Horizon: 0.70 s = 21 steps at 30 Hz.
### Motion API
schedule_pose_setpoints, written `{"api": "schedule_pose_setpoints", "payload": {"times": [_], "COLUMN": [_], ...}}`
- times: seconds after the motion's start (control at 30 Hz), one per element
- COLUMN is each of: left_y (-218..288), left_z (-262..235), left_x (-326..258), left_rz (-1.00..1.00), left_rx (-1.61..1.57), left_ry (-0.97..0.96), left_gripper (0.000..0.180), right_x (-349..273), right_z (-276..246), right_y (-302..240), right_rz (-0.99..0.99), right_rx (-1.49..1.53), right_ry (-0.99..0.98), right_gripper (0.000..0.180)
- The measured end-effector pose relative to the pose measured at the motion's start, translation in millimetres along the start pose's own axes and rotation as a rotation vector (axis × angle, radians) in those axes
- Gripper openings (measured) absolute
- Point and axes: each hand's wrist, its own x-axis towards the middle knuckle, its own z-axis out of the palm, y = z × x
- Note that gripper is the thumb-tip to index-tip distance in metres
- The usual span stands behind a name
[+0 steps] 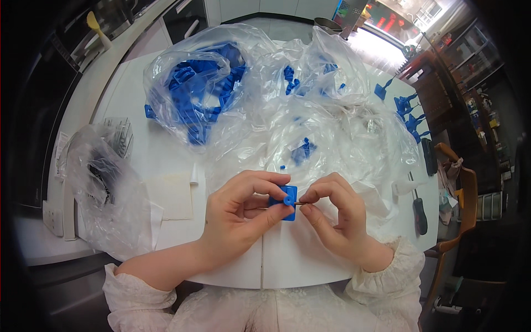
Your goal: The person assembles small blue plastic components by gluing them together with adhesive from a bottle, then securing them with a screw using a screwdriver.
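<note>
Near the table's front edge, my left hand (243, 205) grips a small blue plastic part (290, 211) between thumb and fingers. The part is blocky, with a round knob or collar on its face. A thin copper-coloured rod (302, 203) runs sideways at the part, and my right hand (337, 213) pinches its right end. Whether the rod passes right through is hidden by my left fingers. Just beyond my hands, a tiny blue piece (282, 166) lies by the clear plastic bags.
Clear bags (243, 149) with blue plastic parts (202, 83) cover the far table. A bag with dark pieces (102, 177) is at left. At right are a screwdriver (420, 214), several assembled blue pieces (412, 124) and a wooden chair (467, 193). White table (232, 271) shows in front.
</note>
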Motion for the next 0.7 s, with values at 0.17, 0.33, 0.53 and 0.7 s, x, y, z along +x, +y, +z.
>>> {"api": "schedule_pose_setpoints", "payload": {"times": [0.17, 0.33, 0.53, 0.7], "left_y": [4.1, 3.5, 0.6, 0.0], "left_z": [3.5, 1.2, 1.9, 0.9], "left_x": [3.5, 5.3, 4.8, 3.2], "left_rz": [-0.06, -0.14, -0.134, -0.093], "left_rx": [-0.002, -0.109, -0.095, -0.031], "left_ry": [0.048, 0.011, -0.022, -0.019], "left_gripper": [0.017, 0.016, 0.015, 0.014], "right_x": [-0.5, 0.1, -2.8, -4.0], "right_z": [0.1, -1.7, -2.7, -0.7], "right_y": [0.7, -0.5, 3.0, 4.3], "right_rz": [-0.033, -0.012, 0.062, 0.13], "right_rx": [-0.008, 0.029, 0.101, 0.13], "right_ry": [-0.002, -0.012, -0.029, -0.037], "right_gripper": [0.017, 0.018, 0.014, 0.009]}}
